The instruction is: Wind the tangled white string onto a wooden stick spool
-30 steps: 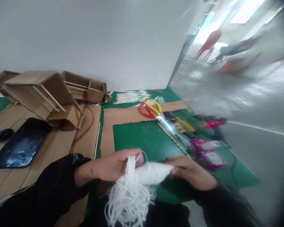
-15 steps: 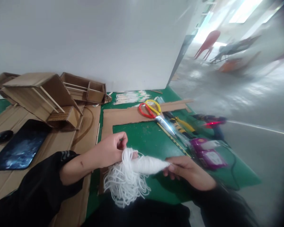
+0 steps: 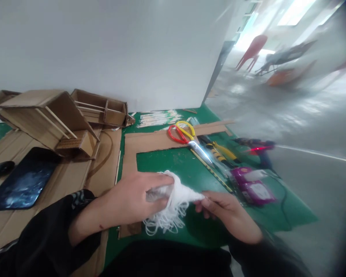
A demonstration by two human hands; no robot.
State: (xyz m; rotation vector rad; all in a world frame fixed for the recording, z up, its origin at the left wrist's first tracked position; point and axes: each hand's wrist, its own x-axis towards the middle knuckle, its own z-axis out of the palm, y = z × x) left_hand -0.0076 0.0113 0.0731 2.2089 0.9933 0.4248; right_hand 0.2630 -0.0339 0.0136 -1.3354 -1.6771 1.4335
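Observation:
A bundle of white yarn (image 3: 181,194) hangs between my two hands above the green tabletop. My left hand (image 3: 138,196) is wrapped round its thick left end, thumb below and fingers over the top; a greyish piece shows between thumb and fingers. Loose loops of yarn droop under it. My right hand (image 3: 219,207) pinches the narrow, pointed right end between thumb and fingers. Just beyond the hands lie scissors (image 3: 200,150) with one red and one yellow handle.
Cardboard boxes (image 3: 34,104) and a black tablet-like slab (image 3: 25,179) lie at left on cardboard sheets. An L-shaped cardboard strip (image 3: 150,142), yellow-black pliers (image 3: 225,152), a purple packet (image 3: 253,188) and a glue-gun-like tool with a red light (image 3: 259,150) are on the green table (image 3: 161,161).
My left hand has moved right and closed over the yarn's thick end, pushing the loose loops towards the tip. My right hand keeps its pinch on the point.

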